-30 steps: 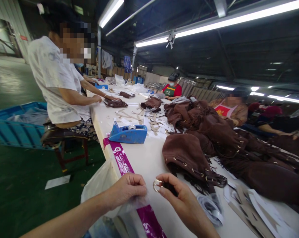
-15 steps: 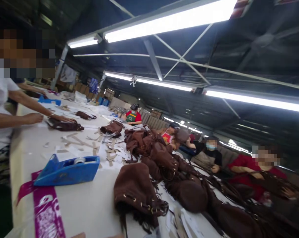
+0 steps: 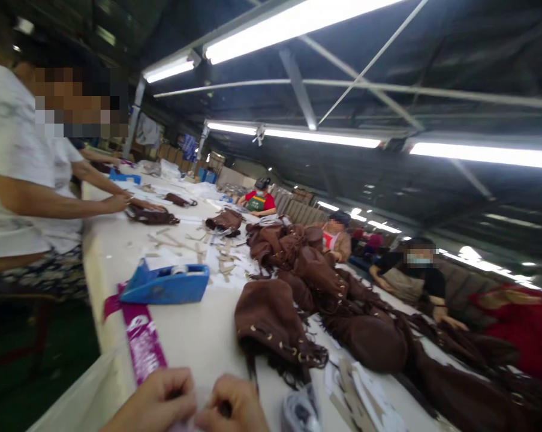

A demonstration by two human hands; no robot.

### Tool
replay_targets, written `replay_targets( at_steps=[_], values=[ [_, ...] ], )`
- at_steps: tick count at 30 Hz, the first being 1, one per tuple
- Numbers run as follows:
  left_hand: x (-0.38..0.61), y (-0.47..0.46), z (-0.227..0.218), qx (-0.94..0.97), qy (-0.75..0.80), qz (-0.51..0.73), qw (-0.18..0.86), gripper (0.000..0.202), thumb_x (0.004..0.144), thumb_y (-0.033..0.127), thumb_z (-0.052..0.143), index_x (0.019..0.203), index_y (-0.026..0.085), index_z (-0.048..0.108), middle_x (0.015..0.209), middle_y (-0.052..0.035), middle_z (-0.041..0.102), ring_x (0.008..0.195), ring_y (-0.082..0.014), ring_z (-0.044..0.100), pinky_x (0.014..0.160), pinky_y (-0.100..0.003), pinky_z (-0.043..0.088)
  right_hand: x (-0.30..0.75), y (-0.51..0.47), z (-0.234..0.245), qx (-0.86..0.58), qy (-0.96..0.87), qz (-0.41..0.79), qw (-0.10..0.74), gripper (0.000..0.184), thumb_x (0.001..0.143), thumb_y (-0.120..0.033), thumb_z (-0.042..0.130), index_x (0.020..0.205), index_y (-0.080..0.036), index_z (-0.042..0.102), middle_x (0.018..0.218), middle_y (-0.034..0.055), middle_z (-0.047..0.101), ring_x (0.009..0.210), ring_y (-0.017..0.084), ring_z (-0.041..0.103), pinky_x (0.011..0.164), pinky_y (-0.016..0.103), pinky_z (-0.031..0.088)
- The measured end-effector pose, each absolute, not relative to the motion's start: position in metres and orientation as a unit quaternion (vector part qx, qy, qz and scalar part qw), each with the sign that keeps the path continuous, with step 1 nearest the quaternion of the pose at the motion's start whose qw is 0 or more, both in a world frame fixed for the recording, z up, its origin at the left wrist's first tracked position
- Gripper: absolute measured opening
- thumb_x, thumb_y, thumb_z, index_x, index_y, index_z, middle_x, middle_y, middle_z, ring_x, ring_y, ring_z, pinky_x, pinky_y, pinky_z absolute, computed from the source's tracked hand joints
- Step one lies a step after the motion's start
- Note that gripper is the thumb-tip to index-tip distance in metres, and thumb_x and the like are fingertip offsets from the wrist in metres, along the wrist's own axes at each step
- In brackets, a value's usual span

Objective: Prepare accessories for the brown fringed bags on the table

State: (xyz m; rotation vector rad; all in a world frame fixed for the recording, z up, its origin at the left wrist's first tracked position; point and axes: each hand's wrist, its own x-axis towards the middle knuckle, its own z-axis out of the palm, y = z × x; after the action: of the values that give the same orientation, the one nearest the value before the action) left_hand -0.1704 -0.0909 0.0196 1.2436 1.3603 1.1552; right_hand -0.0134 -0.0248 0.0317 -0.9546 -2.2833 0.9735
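While fingers [image 3: 184, 385] curl close together, a flat, white-mottled purple strip [image 3: 140, 343] lies beyond.

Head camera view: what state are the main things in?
Left grip, curled closed, contents unclear
Right grip, curled closed, contents unclear
Blue tape dispenser, upright
Purple strip, partly beneath the dispenser
Nearest brown bag, lying down
Bag pile, heaped
Scraps, scattered
Ceiling lights, lit
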Motion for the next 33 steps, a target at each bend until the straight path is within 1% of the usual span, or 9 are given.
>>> replay_targets(
  at_steps=[3,8,12,16,19,21,26,30,33],
  values=[
    [-0.169,-0.098,0.038,0.478,0.549,0.499,0.469,0.030,0.061,0.043,0.062,0.057,0.017,0.048,0.050,0.0052,0.042,0.049,-0.0077,0.033,0.047,-0.021,0.022,0.006,-0.039,0.061,-0.326,-0.802,0.468,0.180,0.031,0.079,-0.048,0.059,0.068,-0.019,0.055,0.059,-0.0045,0.043,0.058,0.013,0.041,0.055,0.026,0.031],
    [-0.172,-0.107,0.038,0.437,0.507,0.520,0.531,0.033,0.065,0.044,0.066,0.057,0.017,0.049,0.045,0.0069,0.040,0.042,-0.0054,0.029,0.043,-0.021,0.019,0.034,-0.027,0.075,-0.306,-0.756,0.555,0.162,0.045,0.088,-0.058,0.045,0.104,-0.021,0.066,0.080,0.0010,0.055,0.078,0.018,0.051,0.073,0.030,0.041],
    [-0.170,-0.109,0.034,0.432,0.485,0.523,0.553,0.037,0.066,0.048,0.068,0.058,0.016,0.050,0.044,0.0070,0.041,0.040,-0.0049,0.029,0.042,-0.021,0.019,0.045,-0.023,0.072,-0.290,-0.762,0.565,0.126,0.058,0.088,-0.064,0.042,0.126,-0.023,0.061,0.100,0.0058,0.061,0.088,0.022,0.055,0.081,0.036,0.044],
    [-0.170,-0.106,0.032,0.398,0.473,0.510,0.599,0.036,0.064,0.045,0.073,0.061,0.016,0.053,0.046,0.0057,0.046,0.040,-0.0057,0.032,0.042,-0.021,0.019,0.044,-0.024,0.077,-0.315,-0.791,0.516,0.096,0.061,0.091,-0.064,0.035,0.138,-0.028,0.050,0.113,0.0055,0.060,0.104,0.024,0.054,0.098,0.039,0.039],
    [-0.168,-0.106,0.037,0.409,0.432,0.506,0.625,0.029,0.065,0.037,0.076,0.065,0.013,0.059,0.072,-0.0017,0.062,0.056,-0.0075,0.047,0.052,-0.020,0.030,0.034,-0.028,0.075,-0.332,-0.809,0.473,0.107,0.064,0.092,-0.062,0.030,0.143,-0.025,0.042,0.123,0.0084,0.057,0.114,0.026,0.050,0.107,0.043,0.031],
    [-0.165,-0.107,0.039,0.427,0.408,0.498,0.635,0.026,0.064,0.033,0.077,0.064,0.013,0.061,0.086,-0.0034,0.063,0.067,-0.0090,0.050,0.060,-0.021,0.034,0.025,-0.031,0.071,-0.326,-0.817,0.463,0.111,0.061,0.094,-0.058,0.031,0.144,-0.025,0.041,0.131,0.0090,0.052,0.123,0.027,0.044,0.111,0.045,0.025],
    [-0.160,-0.109,0.033,0.416,0.425,0.483,0.643,0.030,0.063,0.036,0.078,0.063,0.013,0.059,0.061,0.0027,0.052,0.055,-0.0067,0.039,0.054,-0.021,0.028,0.010,-0.040,0.068,-0.242,-0.844,0.463,0.123,0.048,0.097,-0.042,0.037,0.140,-0.023,0.046,0.112,0.0083,0.058,0.113,0.022,0.051,0.105,0.038,0.035],
    [-0.169,-0.115,0.031,0.391,0.430,0.496,0.645,0.031,0.063,0.039,0.079,0.066,0.013,0.062,0.064,0.0004,0.057,0.055,-0.0081,0.044,0.054,-0.021,0.030,0.014,-0.039,0.077,-0.199,-0.819,0.529,0.099,0.051,0.088,-0.046,0.056,0.135,-0.026,0.053,0.114,0.0056,0.059,0.111,0.023,0.052,0.098,0.033,0.041],
    [-0.179,-0.122,0.031,0.415,0.429,0.489,0.636,0.031,0.065,0.039,0.079,0.067,0.012,0.065,0.069,-0.0029,0.061,0.062,-0.0109,0.049,0.059,-0.022,0.035,0.015,-0.037,0.079,-0.186,-0.786,0.583,0.087,0.043,0.093,-0.049,0.046,0.128,-0.027,0.059,0.116,0.0044,0.061,0.109,0.022,0.054,0.097,0.033,0.040]
  ],
)
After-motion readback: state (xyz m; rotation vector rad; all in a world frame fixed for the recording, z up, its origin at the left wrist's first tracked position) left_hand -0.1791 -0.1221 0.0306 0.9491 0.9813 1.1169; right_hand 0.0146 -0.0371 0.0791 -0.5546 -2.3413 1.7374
